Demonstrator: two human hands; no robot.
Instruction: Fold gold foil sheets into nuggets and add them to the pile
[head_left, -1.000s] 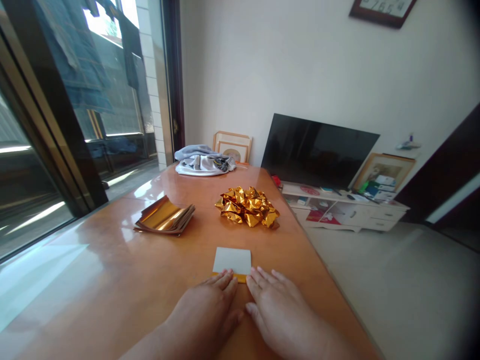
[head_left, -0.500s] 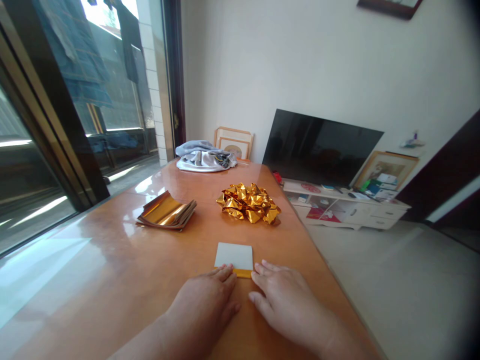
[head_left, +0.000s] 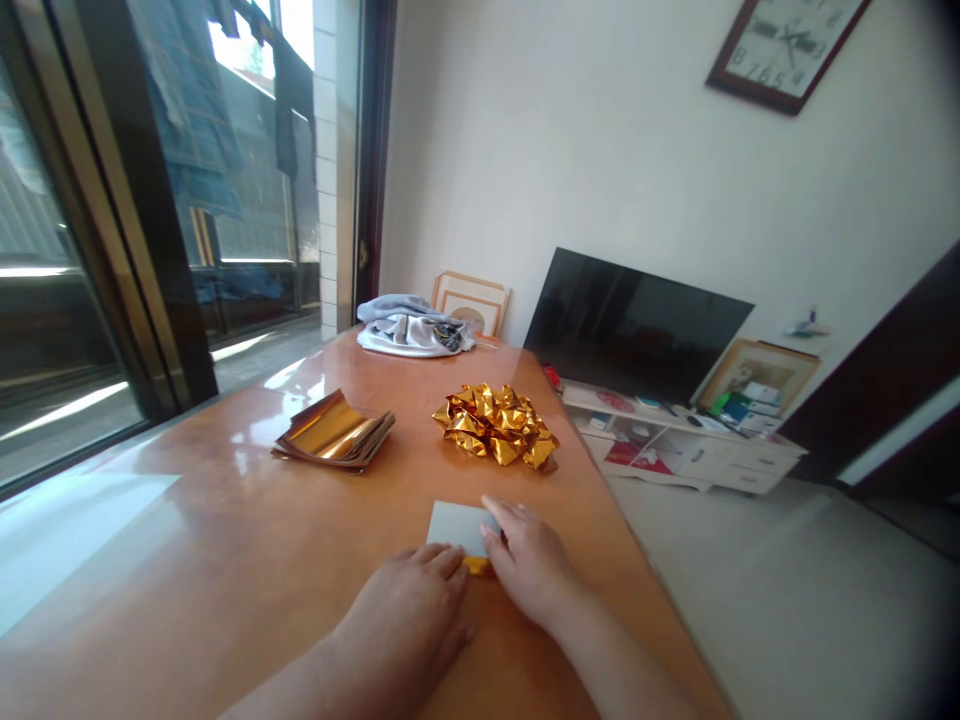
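A small sheet of gold foil paper (head_left: pixel 459 524) lies on the table with its pale back up. Its near edge is folded over as a narrow gold strip (head_left: pixel 477 567). My left hand (head_left: pixel 409 610) rests flat with its fingertips on the left part of that strip. At the sheet's right edge is my right hand (head_left: pixel 536 565), fingers stretched toward the far right corner and thumb apart from them. Beyond the sheet sits a pile of folded gold foil pieces (head_left: pixel 496 425). To the left lies a stack of flat gold foil sheets (head_left: pixel 334 432).
The glossy wooden table (head_left: pixel 300 540) has its right edge near my right arm. A bundle of cloth (head_left: pixel 416 328) lies at its far end. A television (head_left: pixel 637 325) stands on a white cabinet (head_left: pixel 701 455) to the right. Glass sliding doors (head_left: pixel 97 260) run along the left.
My right hand has moved from the near right corner forward along the sheet's right edge. My left hand stays on the fold. The view has tilted up, showing the wall clock.
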